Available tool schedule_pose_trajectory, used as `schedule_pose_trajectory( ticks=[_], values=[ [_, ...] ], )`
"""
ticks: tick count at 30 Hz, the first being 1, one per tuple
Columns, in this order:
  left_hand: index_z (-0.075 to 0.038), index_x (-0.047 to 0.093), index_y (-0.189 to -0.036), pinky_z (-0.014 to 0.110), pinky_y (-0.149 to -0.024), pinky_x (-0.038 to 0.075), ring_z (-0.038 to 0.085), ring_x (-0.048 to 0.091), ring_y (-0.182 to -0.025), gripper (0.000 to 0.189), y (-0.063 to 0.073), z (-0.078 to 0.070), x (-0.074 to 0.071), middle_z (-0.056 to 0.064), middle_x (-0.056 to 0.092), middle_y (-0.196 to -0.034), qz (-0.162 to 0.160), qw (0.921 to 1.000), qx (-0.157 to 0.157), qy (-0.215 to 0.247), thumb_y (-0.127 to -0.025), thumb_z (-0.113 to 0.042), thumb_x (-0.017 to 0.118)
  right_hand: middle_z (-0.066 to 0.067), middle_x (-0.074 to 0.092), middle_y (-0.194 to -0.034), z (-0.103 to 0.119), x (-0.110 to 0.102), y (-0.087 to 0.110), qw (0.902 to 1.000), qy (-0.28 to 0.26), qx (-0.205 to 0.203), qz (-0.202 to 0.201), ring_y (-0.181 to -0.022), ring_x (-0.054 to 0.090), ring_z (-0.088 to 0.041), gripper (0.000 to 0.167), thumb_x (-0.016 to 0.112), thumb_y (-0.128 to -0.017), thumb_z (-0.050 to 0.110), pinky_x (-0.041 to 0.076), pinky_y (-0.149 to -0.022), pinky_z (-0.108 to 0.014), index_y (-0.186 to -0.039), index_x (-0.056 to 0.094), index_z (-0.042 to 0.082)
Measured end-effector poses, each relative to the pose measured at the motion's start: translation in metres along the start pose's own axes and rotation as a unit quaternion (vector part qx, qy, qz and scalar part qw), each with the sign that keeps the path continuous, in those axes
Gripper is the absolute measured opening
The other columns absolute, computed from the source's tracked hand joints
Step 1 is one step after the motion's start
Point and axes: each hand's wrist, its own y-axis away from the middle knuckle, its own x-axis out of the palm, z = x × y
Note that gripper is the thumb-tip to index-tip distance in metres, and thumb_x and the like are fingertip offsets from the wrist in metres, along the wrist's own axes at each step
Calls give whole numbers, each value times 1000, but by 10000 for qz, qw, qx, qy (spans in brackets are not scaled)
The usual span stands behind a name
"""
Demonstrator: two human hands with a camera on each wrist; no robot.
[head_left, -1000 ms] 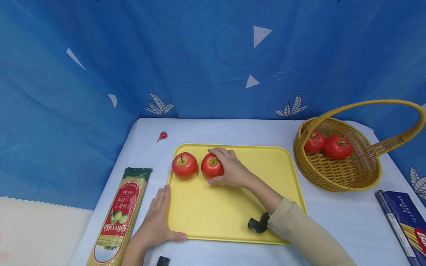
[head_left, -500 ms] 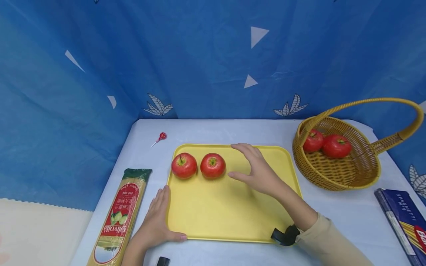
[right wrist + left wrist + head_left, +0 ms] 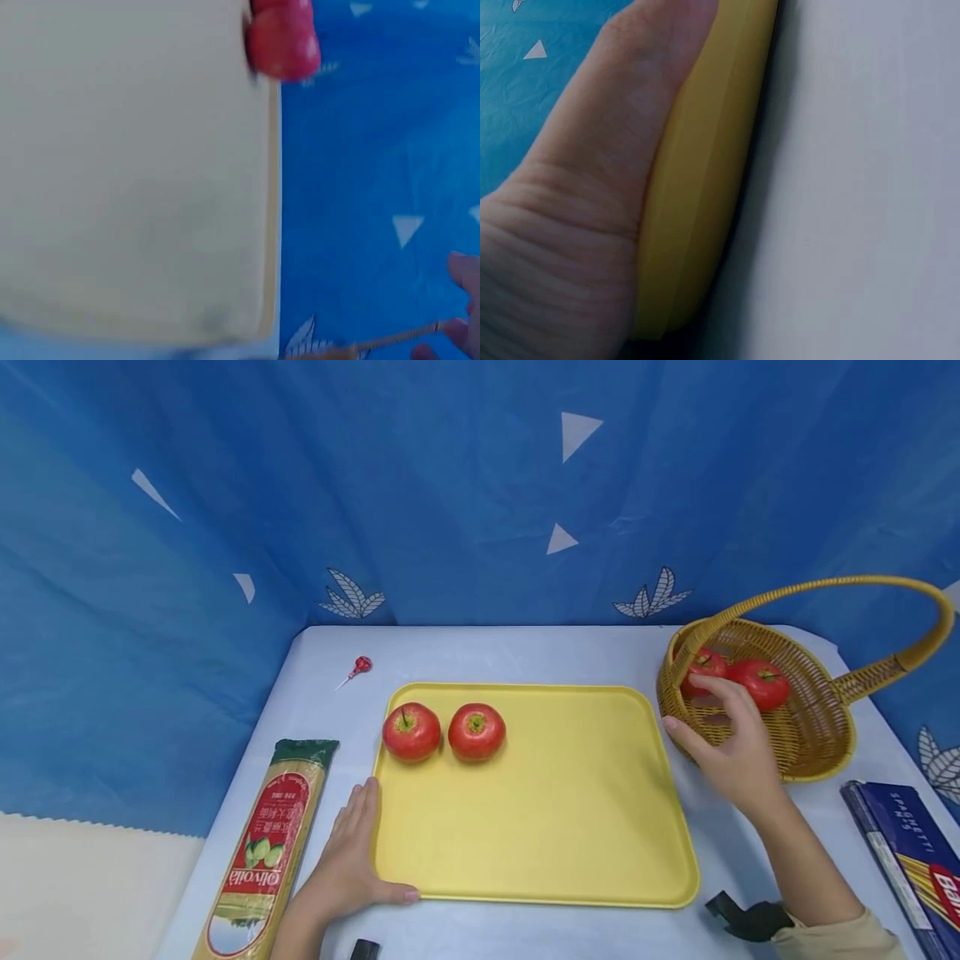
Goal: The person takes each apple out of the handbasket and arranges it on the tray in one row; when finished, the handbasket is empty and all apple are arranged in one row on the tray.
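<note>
My left hand [image 3: 348, 860] rests at the front left corner of a yellow tray [image 3: 540, 827], fingers along its left side and thumb at the front edge. Close up, the left wrist view has that thumb lying against the tray's yellow side [image 3: 705, 187]. Two red apples, one at the far left [image 3: 411, 732] and one beside it [image 3: 477, 732], sit on the tray. My right hand [image 3: 738, 764], holding nothing, reaches over the near left rim of a wicker basket [image 3: 787, 652] with thumb and fingers apart. Inside are two more apples, the left one [image 3: 708, 664] partly hidden and the right one [image 3: 759, 685].
The basket's tall arched handle [image 3: 847, 581] rises above it. A spaghetti pack [image 3: 262, 852] lies left of the tray, a blue spaghetti box [image 3: 903, 852] at the far right. A red lollipop [image 3: 362, 665] lies behind the tray. Blue cloth [image 3: 450, 485] hangs at the back.
My right hand has let go of the second apple on the tray and moved right to the basket. The left hand stays in place at the tray's corner.
</note>
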Motion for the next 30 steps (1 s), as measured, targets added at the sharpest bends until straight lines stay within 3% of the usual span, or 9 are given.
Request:
schedule_pose_trajectory(
  ticks=[2,5,8,11,12,17,22,26,30],
  values=[
    [-15,-8,-160,59,-124,3,34,-9,-155,159,1,1,0,12,-4,-169,-14,10000,-3,-5,-46,-72,87,-13,53,-134,-12,-9,-3,9995,239,179,-56,-108,46,3,65,80,-84,18,33,-84,4,-141,51,10],
    [-15,-8,-160,60,-124,3,34,-9,-155,160,1,2,0,11,-3,-169,-61,10000,11,25,-45,-72,87,-16,51,-135,-30,-19,-9,9977,532,430,-13,-113,48,-9,67,78,-86,24,34,-90,0,-144,48,11],
    [-15,-8,-160,59,-124,3,34,-10,-155,161,1,4,1,12,-4,-169,-95,9999,29,66,-43,-72,88,-22,46,-141,-46,-24,-18,9959,590,673,155,-126,46,-33,69,74,-89,28,45,-109,-32,-148,42,10],
    [-15,-8,-160,58,-125,3,34,-11,-155,162,1,4,1,12,-5,-169,-114,9998,51,148,-43,-71,88,-27,40,-147,-58,-26,-27,9920,655,997,403,-134,38,-49,74,70,-92,34,39,-103,-71,-152,35,9],
    [-15,-8,-160,57,-125,2,34,-11,-155,162,1,4,1,12,-5,-169,-121,9998,65,173,-43,-71,89,-29,38,-148,-61,-25,-30,9911,671,1054,469,-133,37,-51,75,69,-93,36,38,-99,-74,-153,33,7],
    [-15,-7,-160,54,-126,1,34,-10,-155,161,3,5,1,12,-4,-169,-190,9994,168,244,-43,-70,89,-30,39,-145,-75,-18,-44,9841,923,1298,786,-116,49,-47,83,64,-93,46,49,-90,-66,-156,25,6],
    [-15,-7,-160,54,-126,0,34,-9,-155,160,3,5,1,12,-3,-169,-185,9993,194,248,-44,-70,89,-30,42,-141,-80,-12,-57,9792,1000,1446,1010,-104,52,-41,89,65,-92,49,54,-80,-49,-157,21,7],
    [-15,-7,-160,58,-124,3,35,-10,-155,160,2,3,0,12,-3,-169,-159,9995,170,208,-44,-70,89,-31,36,-148,-83,-10,-66,9772,906,1530,1157,-116,48,-46,95,66,-90,51,53,-90,-58,-158,16,6],
    [-16,-7,-160,60,-124,3,34,-10,-155,161,1,2,0,12,-4,-169,-142,9996,159,175,-44,-70,89,-31,26,-157,-89,-8,-73,9707,908,1732,1394,-132,36,-54,105,66,-87,58,38,-102,-73,-159,9,7]
  ],
)
